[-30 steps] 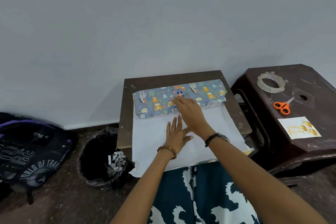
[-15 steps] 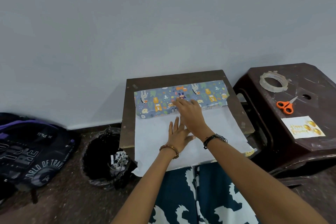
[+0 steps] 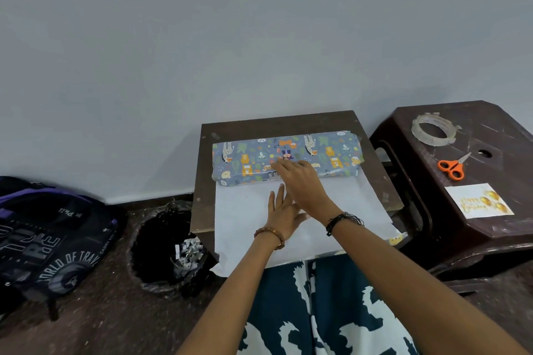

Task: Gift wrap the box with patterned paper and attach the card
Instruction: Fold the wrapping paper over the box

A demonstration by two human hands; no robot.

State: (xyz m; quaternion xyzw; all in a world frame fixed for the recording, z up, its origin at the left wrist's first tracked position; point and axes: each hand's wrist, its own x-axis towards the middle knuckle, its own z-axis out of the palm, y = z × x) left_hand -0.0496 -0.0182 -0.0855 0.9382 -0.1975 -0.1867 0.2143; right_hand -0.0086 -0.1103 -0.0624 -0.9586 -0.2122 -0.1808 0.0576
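The box lies across the far half of the small brown table, covered by blue paper printed with animals. The paper's white underside spreads from the box toward me and hangs over the near edge. My right hand presses flat on the box's near edge, fingers straight. My left hand lies flat on the white sheet just below it, partly under the right wrist. The birthday card lies on the dark stool at right.
A tape roll and orange scissors lie on the stool beyond the card. A bin with a black liner stands on the floor left of the table, a dark backpack farther left. A wall is close behind.
Both hands stay in the same place on box and paper. The view has shifted slightly, and the patterned fold lies a little flatter over the box.
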